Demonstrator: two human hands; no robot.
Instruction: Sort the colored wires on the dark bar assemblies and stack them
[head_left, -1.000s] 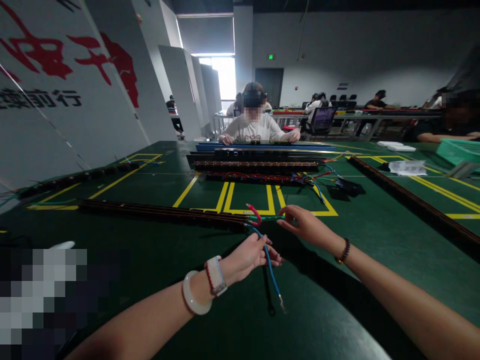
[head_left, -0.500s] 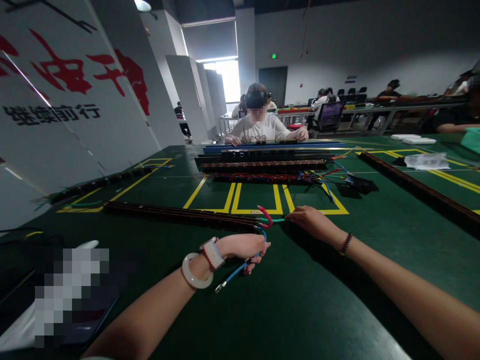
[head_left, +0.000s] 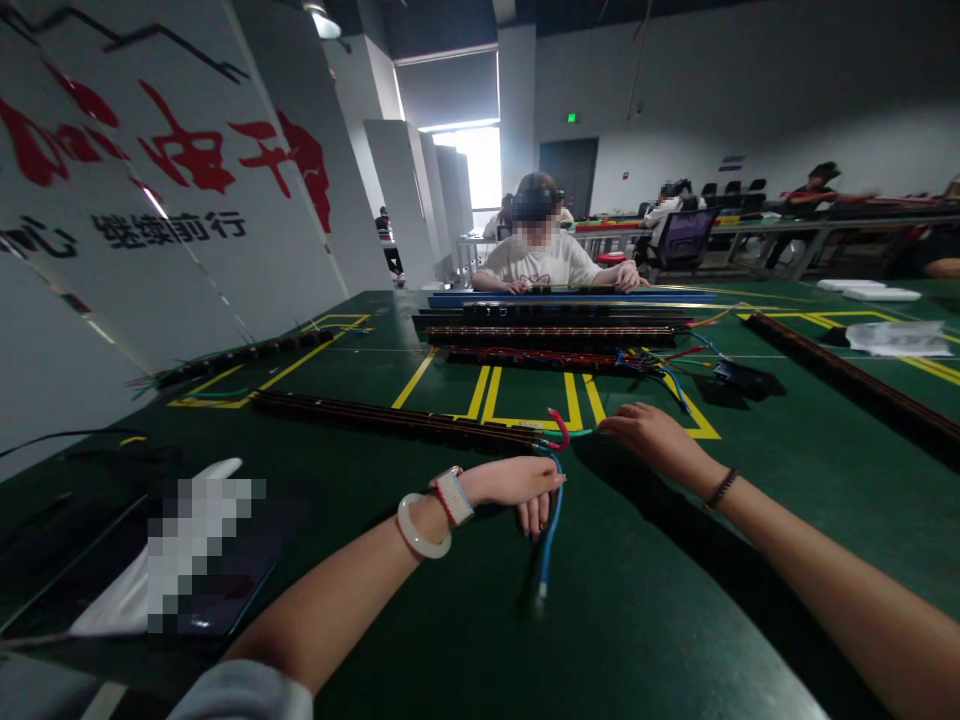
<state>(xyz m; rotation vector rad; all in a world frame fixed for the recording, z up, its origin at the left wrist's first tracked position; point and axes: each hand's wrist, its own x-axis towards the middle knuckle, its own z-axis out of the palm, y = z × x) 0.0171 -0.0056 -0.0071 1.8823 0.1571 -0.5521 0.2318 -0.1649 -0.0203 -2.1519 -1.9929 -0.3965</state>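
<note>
A long dark strip (head_left: pixel 397 418) with copper-coloured lines lies across the green table, with red, green and blue cables at its right end. My right hand (head_left: pixel 649 440) pinches the end of the green cable (head_left: pixel 576 434). Below it, my left hand (head_left: pixel 525 488) has its fingers apart and pointing partly down, beside the blue cable (head_left: pixel 552 535). One left fingertip meets or overlaps that cable near its upper part. The blue cable runs toward me to a blurred metal end. The short red cable (head_left: pixel 561 430) curls up between the strip and my right hand.
Across the table (head_left: pixel 480 620) a person (head_left: pixel 536 255) sits behind several long dark strips (head_left: pixel 551 337) and a wired bundle (head_left: pixel 540 360). Another strip (head_left: pixel 855 385) lies at the right. A phone (head_left: pixel 225 600) is at the left, and yellow tape (head_left: pixel 491 395) marks the tabletop.
My left hand has loosened its fingers from the blue cable, whose free end has swung from lower left to straight toward me. My right hand stays on the green cable. The view has shifted.
</note>
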